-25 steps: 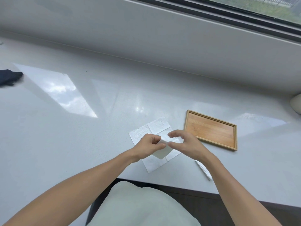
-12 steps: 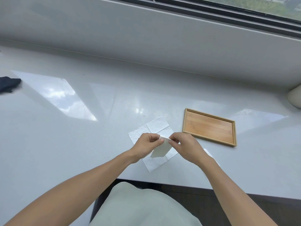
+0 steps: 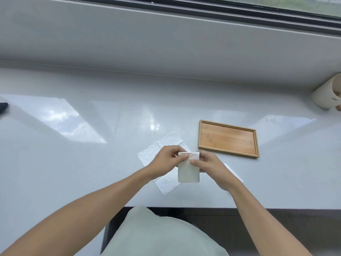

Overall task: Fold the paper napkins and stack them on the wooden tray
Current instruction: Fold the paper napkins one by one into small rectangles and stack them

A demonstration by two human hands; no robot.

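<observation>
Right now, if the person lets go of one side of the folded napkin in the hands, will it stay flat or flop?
The folded napkin would probably droop: it is thin paper, and its lower part already hangs free below both hands. It looks very light, pinched only at the top by left hand and right hand, so a draught might shift it. The folds likely stiffen it slightly.

Home-like: white counter [image 3: 110,163] under window [image 3: 276,4].
</observation>
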